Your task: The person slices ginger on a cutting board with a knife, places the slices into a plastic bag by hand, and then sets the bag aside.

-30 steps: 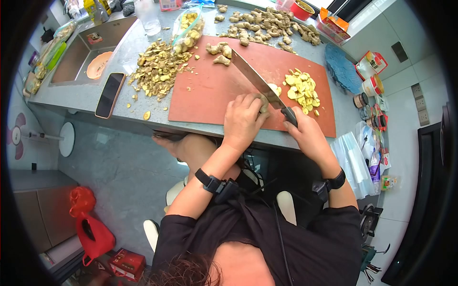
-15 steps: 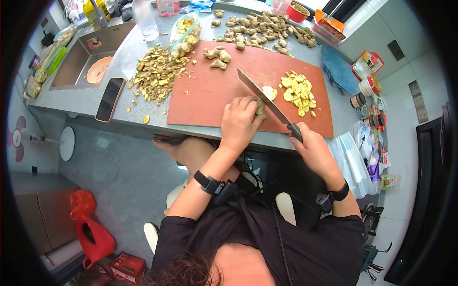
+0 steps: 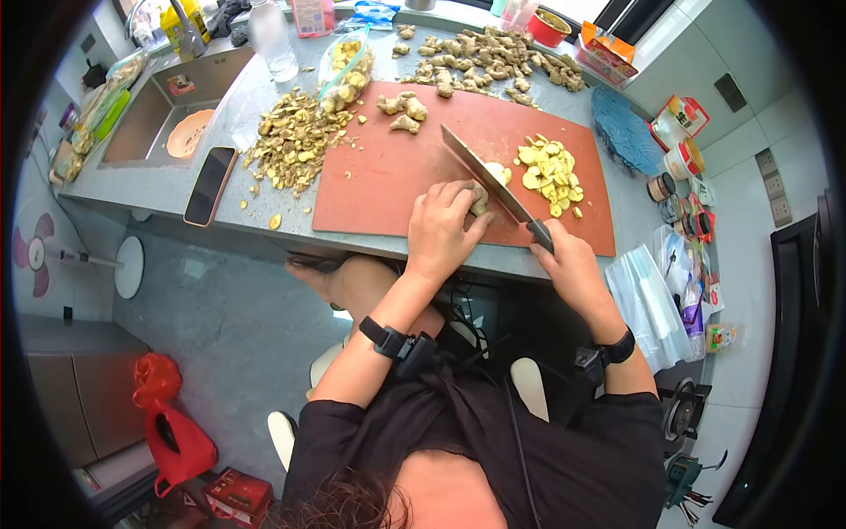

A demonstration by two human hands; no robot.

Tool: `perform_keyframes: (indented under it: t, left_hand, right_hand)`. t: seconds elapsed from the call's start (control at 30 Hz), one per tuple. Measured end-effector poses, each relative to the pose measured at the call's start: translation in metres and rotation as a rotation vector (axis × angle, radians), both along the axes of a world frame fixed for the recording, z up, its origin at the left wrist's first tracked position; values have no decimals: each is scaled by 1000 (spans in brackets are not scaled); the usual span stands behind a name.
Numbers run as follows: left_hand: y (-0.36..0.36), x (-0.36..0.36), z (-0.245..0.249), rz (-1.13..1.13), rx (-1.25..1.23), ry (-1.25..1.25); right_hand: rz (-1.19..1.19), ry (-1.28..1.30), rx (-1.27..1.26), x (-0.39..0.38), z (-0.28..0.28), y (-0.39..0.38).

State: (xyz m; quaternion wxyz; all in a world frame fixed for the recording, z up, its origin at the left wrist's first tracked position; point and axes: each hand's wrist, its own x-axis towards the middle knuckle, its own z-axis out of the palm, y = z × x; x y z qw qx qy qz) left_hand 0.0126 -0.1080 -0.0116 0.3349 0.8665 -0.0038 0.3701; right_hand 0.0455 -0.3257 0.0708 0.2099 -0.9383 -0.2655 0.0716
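My left hand (image 3: 441, 227) is closed over a piece of ginger (image 3: 478, 199) on the reddish cutting board (image 3: 379, 189). In my right hand (image 3: 568, 263) is the black handle of a kitchen knife (image 3: 487, 179), its broad blade slanting up and left just right of that ginger. Behind the blade lie a few pale slices (image 3: 500, 171), partly hidden. A heap of yellow ginger slices (image 3: 551, 176) rests on the board's right side. Several unpeeled ginger pieces (image 3: 404, 110) sit near its far edge.
Left of the board are a pile of ginger trimmings (image 3: 295, 137), a phone (image 3: 211, 185) and the sink (image 3: 145, 123). A zip bag of slices (image 3: 346, 70) stands behind them. Whole ginger roots (image 3: 480, 55) spread along the back. Plastic bags (image 3: 650, 304) lie at the right.
The knife blade has shifted slightly and now stands a little closer over the pale slices. My left hand keeps its hold on the ginger. The whole view has moved slightly.
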Motion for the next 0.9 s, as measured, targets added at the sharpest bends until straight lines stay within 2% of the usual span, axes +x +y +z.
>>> perform_keyframes:
  t: [0.07,0.27,0.9]
  left_hand:
    - [0,1,-3,2,3,-25]
    - [0,1,-4,6,-6,-1]
    - [0,1,-1,0,-17,15]
  right_hand:
    - [-31,38,90,-4,7,-2]
    - [-11,128,142,-17,36,0]
    - [32,207,103,-9,43,0]
